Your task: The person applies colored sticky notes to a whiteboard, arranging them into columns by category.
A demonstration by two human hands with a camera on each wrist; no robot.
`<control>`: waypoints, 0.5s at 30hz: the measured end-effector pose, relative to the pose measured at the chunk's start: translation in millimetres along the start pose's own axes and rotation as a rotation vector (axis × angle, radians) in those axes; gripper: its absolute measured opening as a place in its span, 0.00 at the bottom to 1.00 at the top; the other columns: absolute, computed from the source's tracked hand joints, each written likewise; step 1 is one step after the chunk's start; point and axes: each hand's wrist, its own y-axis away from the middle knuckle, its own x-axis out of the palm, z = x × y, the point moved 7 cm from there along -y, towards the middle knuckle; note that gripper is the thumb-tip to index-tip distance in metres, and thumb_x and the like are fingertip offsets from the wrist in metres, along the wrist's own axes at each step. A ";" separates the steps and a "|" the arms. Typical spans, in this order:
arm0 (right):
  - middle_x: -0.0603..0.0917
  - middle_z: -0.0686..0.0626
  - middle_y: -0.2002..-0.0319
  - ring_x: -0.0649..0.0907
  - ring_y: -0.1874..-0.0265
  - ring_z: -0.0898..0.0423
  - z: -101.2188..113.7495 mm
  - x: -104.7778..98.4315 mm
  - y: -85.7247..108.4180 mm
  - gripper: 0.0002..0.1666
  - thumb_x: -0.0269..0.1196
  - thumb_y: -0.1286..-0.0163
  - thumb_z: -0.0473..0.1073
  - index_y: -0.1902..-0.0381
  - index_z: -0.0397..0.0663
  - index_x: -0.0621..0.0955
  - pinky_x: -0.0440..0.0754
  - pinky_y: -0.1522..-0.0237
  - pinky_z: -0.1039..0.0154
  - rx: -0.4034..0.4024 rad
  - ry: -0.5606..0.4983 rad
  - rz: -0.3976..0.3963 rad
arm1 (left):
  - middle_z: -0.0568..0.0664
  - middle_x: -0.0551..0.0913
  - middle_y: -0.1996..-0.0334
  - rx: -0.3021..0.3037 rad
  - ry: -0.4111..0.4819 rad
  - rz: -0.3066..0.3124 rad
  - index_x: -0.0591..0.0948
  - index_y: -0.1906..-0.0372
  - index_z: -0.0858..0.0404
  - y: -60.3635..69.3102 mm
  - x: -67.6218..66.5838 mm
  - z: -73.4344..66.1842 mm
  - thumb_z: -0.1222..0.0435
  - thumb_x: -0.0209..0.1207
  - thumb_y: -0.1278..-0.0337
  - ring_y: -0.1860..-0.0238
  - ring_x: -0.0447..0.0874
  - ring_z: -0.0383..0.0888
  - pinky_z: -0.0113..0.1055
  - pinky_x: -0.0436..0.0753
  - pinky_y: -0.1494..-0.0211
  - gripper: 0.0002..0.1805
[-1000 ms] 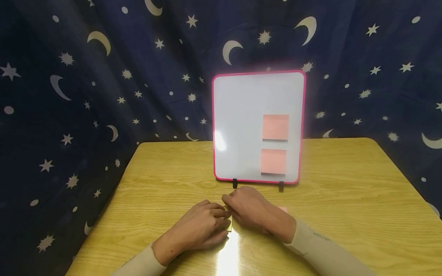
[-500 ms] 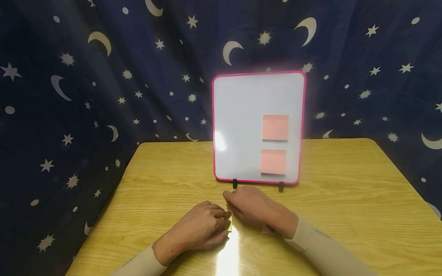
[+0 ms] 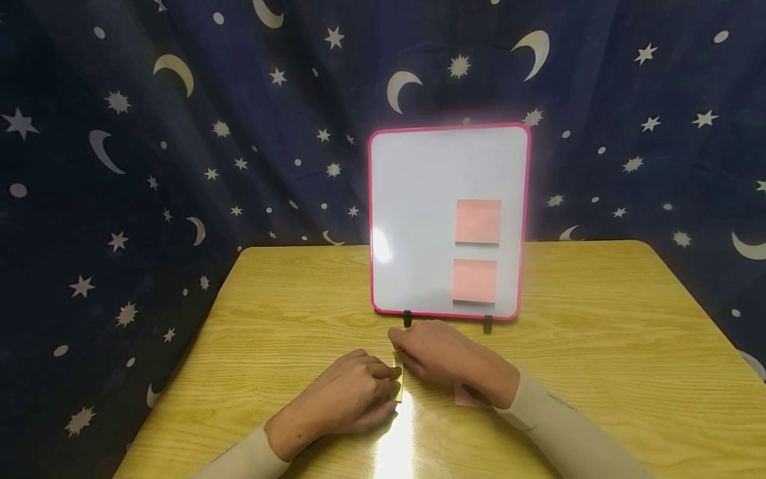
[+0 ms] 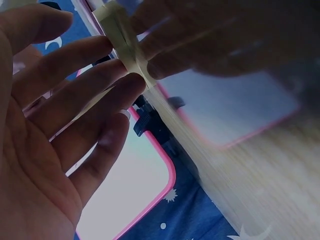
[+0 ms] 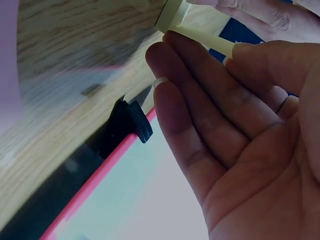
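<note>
A yellow sticky note pad (image 3: 399, 392) lies on the table between the two hands. Fingertips of my left hand (image 3: 353, 392) press on its left part, while the left thumb stays apart from it, as the left wrist view shows. At the pad's far end my right hand (image 3: 449, 356) pinches the top yellow sticky note (image 5: 210, 41) between thumb and index finger. In the right wrist view this note bends up from the pad (image 5: 172, 14). Most of the pad is hidden under the left fingers in the head view.
Beyond the hands stands a pink-framed whiteboard (image 3: 413, 179) on small black feet (image 3: 407, 319). Two pink sticky notes, upper (image 3: 478, 221) and lower (image 3: 475, 281), are stuck on its right side. A pink sticky note pad (image 3: 467, 398) lies partly under the right wrist.
My right hand has shifted slightly up and to the right, drawing the yellow note's edge up from the pad. More of the pink pad's near edge shows. The left hand has stayed put.
</note>
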 end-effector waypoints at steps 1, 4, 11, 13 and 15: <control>0.64 0.61 0.82 0.64 0.83 0.64 0.0 -0.3 -0.2 0.13 0.61 0.27 0.37 0.70 0.55 0.70 0.63 0.81 0.68 -0.001 -0.004 0.002 | 0.45 0.91 0.50 -0.001 0.001 0.002 0.88 0.65 0.51 -0.1 0.2 0.0 0.55 0.69 0.38 0.52 0.90 0.40 0.37 0.84 0.51 0.06; 0.65 0.60 0.81 0.65 0.83 0.63 -0.3 -1.9 -0.6 0.13 0.60 0.25 0.38 0.69 0.55 0.70 0.65 0.80 0.68 0.001 -0.011 0.000 | 0.45 0.91 0.50 -0.001 0.002 0.003 0.87 0.66 0.50 -0.2 0.0 -0.2 0.54 0.69 0.38 0.53 0.90 0.40 0.37 0.83 0.52 0.06; 0.64 0.60 0.82 0.65 0.81 0.63 -1.3 -5.4 -2.4 0.14 0.61 0.27 0.37 0.70 0.55 0.69 0.64 0.78 0.69 0.000 0.000 -0.025 | 0.44 0.91 0.51 -0.001 0.011 -0.004 0.85 0.69 0.50 -0.5 -0.6 -0.4 0.55 0.69 0.39 0.56 0.90 0.38 0.36 0.82 0.56 0.06; 0.63 0.60 0.82 0.64 0.82 0.63 -2.4 -4.9 -3.3 0.15 0.61 0.28 0.36 0.71 0.54 0.69 0.63 0.78 0.69 0.005 -0.001 -0.022 | 0.44 0.91 0.51 0.002 0.012 -0.006 0.85 0.69 0.50 -0.8 -0.9 -0.5 0.55 0.69 0.40 0.56 0.91 0.38 0.36 0.82 0.55 0.06; 0.63 0.60 0.83 0.63 0.82 0.63 -3.5 -5.4 -4.1 0.15 0.61 0.27 0.36 0.71 0.54 0.69 0.64 0.78 0.68 0.013 0.001 -0.024 | 0.44 0.91 0.51 0.007 0.008 -0.009 0.85 0.69 0.50 -1.1 -1.2 -0.9 0.56 0.69 0.40 0.56 0.91 0.38 0.36 0.83 0.55 0.06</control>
